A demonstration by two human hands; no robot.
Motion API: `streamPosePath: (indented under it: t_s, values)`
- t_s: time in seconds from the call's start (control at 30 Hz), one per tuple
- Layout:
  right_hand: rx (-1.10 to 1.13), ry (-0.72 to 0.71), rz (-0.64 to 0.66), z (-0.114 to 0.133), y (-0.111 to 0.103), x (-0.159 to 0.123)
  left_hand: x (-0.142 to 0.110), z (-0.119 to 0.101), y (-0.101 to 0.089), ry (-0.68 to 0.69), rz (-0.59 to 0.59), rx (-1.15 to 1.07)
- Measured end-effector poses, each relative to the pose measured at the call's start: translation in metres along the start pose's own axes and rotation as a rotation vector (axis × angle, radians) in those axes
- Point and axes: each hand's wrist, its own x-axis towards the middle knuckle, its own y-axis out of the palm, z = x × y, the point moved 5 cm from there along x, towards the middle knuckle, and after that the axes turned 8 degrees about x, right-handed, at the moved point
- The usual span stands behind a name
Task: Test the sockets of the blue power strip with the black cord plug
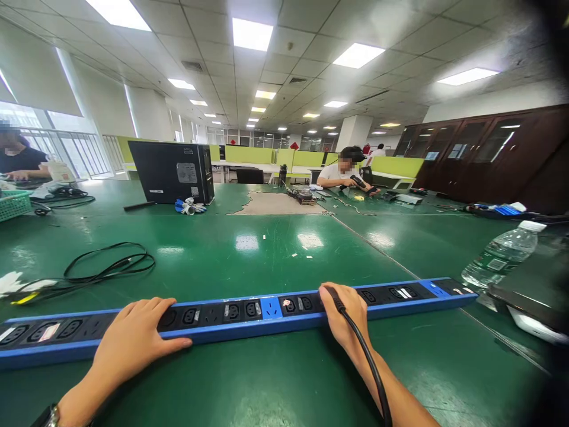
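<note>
The right grip (344, 305) is closed on a black, round cable (367, 356), over the long, blue-black socket strip (271, 320). The left grip (137, 332) lies spread across this strip, which runs left to right.

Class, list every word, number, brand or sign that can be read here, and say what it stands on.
No text is readable.
Grey label on the black computer case: too blurred.
Bottle label on the water bottle: too small.
Stickers on the blue power strip: too small.
</note>
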Motion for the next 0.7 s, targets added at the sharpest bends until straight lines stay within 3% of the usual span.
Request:
streamPosePath:
  t_s: [0.17,0.5,0.7]
  values:
    - [-0.044,-0.033,0.062,-0.002,0.004,-0.001,0.0,0.002,0.002,0.007,-0.037,-0.011]
    - [-0.099,-0.074,-0.006,0.003,0.003,-0.013,0.0,0.001,0.002,0.004,-0.019,-0.006]
    - [-0.123,-0.156,0.024,-0.003,0.004,-0.012,-0.002,0.001,0.0,-0.005,-0.037,-0.018]
